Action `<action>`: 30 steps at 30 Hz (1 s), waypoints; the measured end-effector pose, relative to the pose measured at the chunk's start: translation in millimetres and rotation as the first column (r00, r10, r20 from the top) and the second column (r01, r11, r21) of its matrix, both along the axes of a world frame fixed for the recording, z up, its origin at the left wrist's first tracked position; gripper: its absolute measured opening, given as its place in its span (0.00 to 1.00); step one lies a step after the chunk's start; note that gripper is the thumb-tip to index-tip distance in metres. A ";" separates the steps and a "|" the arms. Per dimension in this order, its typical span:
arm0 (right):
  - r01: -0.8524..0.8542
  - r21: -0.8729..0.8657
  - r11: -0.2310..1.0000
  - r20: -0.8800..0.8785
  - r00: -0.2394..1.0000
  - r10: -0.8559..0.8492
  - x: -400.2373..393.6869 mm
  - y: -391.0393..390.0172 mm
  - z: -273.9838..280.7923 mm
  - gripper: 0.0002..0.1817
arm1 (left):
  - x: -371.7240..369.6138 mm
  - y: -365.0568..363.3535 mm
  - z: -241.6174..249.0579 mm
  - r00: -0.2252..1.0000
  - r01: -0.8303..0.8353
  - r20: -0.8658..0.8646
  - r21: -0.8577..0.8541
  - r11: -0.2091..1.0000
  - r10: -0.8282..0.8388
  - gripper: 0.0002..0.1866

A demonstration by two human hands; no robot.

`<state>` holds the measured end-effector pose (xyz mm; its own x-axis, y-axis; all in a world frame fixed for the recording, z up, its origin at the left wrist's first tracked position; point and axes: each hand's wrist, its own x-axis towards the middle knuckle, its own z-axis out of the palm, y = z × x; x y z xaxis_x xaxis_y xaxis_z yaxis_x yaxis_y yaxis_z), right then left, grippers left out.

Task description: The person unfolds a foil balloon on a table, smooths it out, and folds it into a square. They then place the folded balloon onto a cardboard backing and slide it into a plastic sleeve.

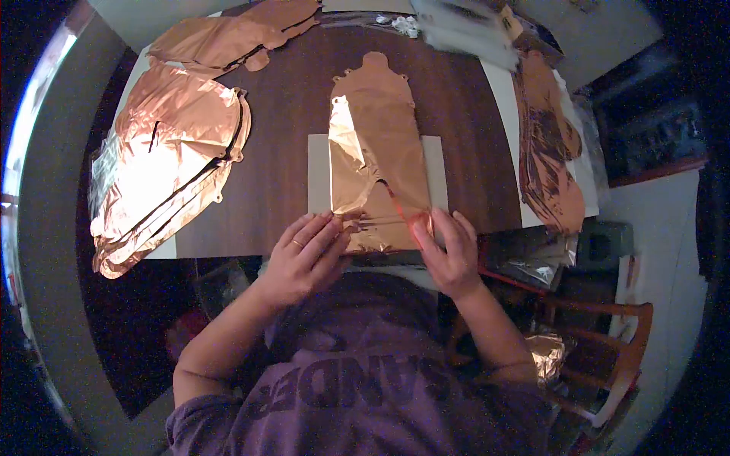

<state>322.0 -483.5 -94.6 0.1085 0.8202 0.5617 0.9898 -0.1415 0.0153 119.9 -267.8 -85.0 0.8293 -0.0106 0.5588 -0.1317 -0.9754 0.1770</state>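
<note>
A flat copper-coloured foil balloon (388, 129) lies lengthwise on a pale board (433, 163), its rounded tab pointing to the far side. Small eyelets stick out along its upper edges. Near its lower end the foil is creased, with a dark curved gap and a reddish-lit fold. My left hand (306, 254), a ring on one finger, has its fingers closed at the lower left edge of the foil. At the lower right edge, my right hand (452, 254) pinches the fold between thumb and fingers.
Stacked copper foil balloons lie left (171, 152), at the back left (236, 34) and right (547, 144) on the brown table (281, 152). Clear plastic wrapping (464, 34) lies at the back. A wooden chair (627, 357) stands at the lower right.
</note>
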 end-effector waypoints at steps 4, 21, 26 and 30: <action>-0.056 0.043 0.998 -0.005 0.998 0.056 -1.2 1.4 7.1 0.18 | -0.8 -0.4 -6.8 0.999 -0.010 0.043 0.019 1.000 0.009 0.20; -0.232 0.147 0.962 0.377 0.912 0.162 56.3 53.8 163.4 0.18 | 51.9 78.9 188.5 0.938 0.058 0.259 0.543 0.838 -0.232 0.16; -0.237 -0.032 0.971 0.308 0.922 0.236 67.9 54.9 85.0 0.19 | 47.1 80.5 99.7 0.966 0.237 0.003 0.401 0.885 -0.260 0.16; -0.136 -0.228 0.964 0.104 0.981 0.163 46.9 37.4 48.2 0.22 | 43.4 62.2 49.5 0.952 0.305 -0.105 0.290 0.907 -0.287 0.19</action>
